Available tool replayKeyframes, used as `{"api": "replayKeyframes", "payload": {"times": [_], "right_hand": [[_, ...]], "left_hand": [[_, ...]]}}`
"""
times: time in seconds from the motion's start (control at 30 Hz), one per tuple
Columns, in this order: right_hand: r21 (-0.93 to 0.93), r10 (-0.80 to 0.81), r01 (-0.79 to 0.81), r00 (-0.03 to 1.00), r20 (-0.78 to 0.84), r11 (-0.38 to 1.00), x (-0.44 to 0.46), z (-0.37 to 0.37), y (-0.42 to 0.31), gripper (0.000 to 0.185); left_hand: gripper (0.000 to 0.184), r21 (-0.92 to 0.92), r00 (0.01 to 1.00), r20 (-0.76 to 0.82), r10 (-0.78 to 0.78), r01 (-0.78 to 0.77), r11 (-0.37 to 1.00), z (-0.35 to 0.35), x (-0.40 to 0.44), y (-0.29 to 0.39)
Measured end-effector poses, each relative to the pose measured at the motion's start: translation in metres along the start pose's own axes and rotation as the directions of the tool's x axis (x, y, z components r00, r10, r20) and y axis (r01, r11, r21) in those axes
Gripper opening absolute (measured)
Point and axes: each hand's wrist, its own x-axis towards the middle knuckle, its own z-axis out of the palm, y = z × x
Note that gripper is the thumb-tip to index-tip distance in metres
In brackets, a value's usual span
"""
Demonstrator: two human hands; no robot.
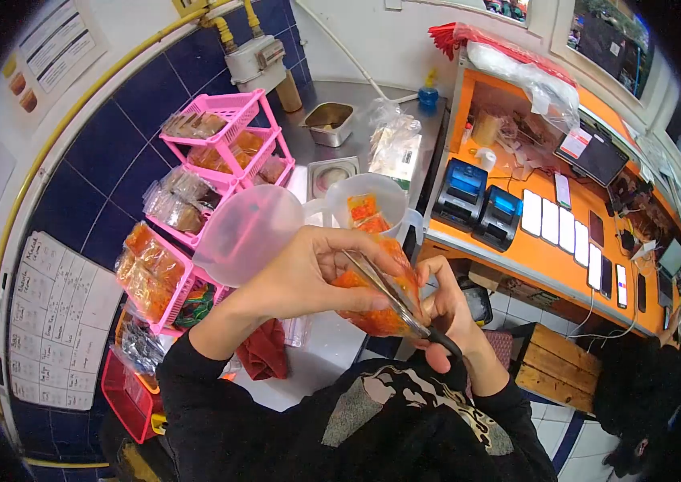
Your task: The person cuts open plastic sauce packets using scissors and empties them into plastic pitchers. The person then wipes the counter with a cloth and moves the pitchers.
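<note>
My left hand pinches a clear plastic packet of orange-red sauce in front of my chest. In my right hand is a pair of scissors with dark handles, its blades lying across the packet and pointing up to the left. Whether the blades cut into the plastic I cannot tell. Just beyond my hands stands a translucent plastic jug with more orange packets inside. Another translucent jug, tilted, is left of it, partly behind my left forearm.
Pink stacked baskets with bagged food rise on the left. A metal container and a blue pump bottle stand on the steel counter. A red cloth lies below my left arm. An orange desk with printers and several phones is on the right.
</note>
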Motion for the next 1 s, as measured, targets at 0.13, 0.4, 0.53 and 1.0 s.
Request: {"api": "replayKeyframes", "payload": {"times": [0.13,0.4,0.53,1.0], "right_hand": [[0.091,-0.043,0.042,0.999,0.008,0.995,-0.008,0.004,0.001,0.092],[0.053,-0.057,0.060,0.997,-0.054,0.997,-0.026,0.011,0.001,0.108],[0.102,-0.047,0.063,0.987,-0.151,0.993,-0.035,0.013,0.001,0.119],[0.199,-0.046,0.078,0.986,-0.162,0.977,-0.040,0.013,0.005,0.132]], "left_hand": [[0.030,0.112,0.988,0.137,-0.066,0.050,0.992,0.010,0.004,0.001],[0.030,0.003,0.987,0.149,-0.055,0.055,0.998,0.030,0.010,-0.013],[0.030,0.051,0.981,0.187,-0.047,0.038,0.998,0.033,0.012,-0.013],[0.034,-0.034,0.982,0.187,-0.024,0.031,0.999,0.033,0.016,-0.031]]}}
